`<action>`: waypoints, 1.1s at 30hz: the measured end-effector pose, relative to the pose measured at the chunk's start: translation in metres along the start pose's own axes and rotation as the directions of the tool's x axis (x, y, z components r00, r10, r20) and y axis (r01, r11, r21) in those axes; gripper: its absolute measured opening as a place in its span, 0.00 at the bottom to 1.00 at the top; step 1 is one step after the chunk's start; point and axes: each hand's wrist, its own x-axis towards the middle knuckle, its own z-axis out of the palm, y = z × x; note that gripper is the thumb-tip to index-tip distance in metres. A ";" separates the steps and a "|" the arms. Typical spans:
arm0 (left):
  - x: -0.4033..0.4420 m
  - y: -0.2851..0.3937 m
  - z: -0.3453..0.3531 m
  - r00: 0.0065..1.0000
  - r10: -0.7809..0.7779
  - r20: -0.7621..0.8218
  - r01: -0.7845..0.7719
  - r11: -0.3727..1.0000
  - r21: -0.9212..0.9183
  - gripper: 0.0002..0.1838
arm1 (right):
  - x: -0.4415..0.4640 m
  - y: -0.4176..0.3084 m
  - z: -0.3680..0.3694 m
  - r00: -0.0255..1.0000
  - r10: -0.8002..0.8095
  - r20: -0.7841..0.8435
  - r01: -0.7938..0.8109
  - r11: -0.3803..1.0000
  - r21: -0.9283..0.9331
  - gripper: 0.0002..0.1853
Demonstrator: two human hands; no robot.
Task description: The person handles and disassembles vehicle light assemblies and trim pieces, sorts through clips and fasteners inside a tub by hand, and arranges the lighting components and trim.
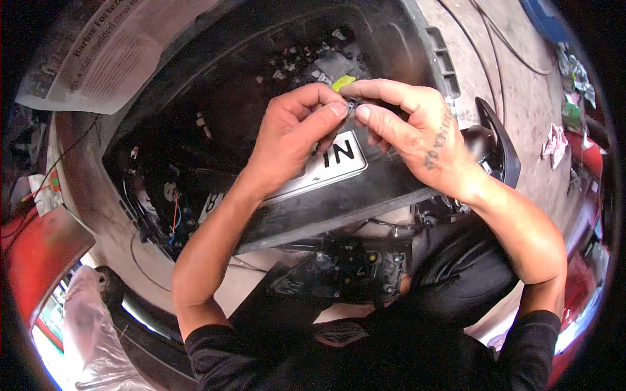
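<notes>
My left hand [287,127] and my right hand [420,133] meet above a large black plastic tub. Thumbs and forefingers of both pinch a small dark clip-like piece [351,106], largely covered by the fingertips. Just beyond it, a yellow-green scrap [342,83] shows at the forefingers; whether they touch it I cannot tell. Beneath my hands, a white licence plate [355,156] with black letters lies tilted, partly hidden by my left hand and forearm.
The black tub [391,39] holds several small loose clips and fragments [293,62]. A printed newspaper sheet [111,52] hangs over its far left side. Coloured wires [175,212] show at the left. Cables [489,52] run across the floor at right. Clear plastic wrapping [98,339] is lower left.
</notes>
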 end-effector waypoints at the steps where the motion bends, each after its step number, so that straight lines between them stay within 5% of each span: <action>1: 0.000 -0.001 0.000 1.000 0.002 0.004 -0.002 0.999 -0.041 0.08 | 0.000 0.000 0.000 1.000 0.003 -0.007 -0.003 1.000 -0.001 0.16; 6: 0.001 -0.005 0.000 1.000 0.013 0.006 -0.012 0.990 -0.141 0.09 | 0.001 0.003 0.001 0.999 0.010 -0.034 -0.009 1.000 0.030 0.16; 17: -0.003 0.005 0.005 0.987 0.084 -0.137 -0.078 0.996 0.044 0.06 | 0.006 0.009 0.001 0.996 0.075 -0.053 -0.072 0.996 0.058 0.15; 33: 0.000 0.000 0.004 0.992 0.045 -0.115 -0.034 0.994 0.102 0.09 | 0.006 0.006 -0.002 0.940 0.309 0.145 -0.338 0.903 0.265 0.17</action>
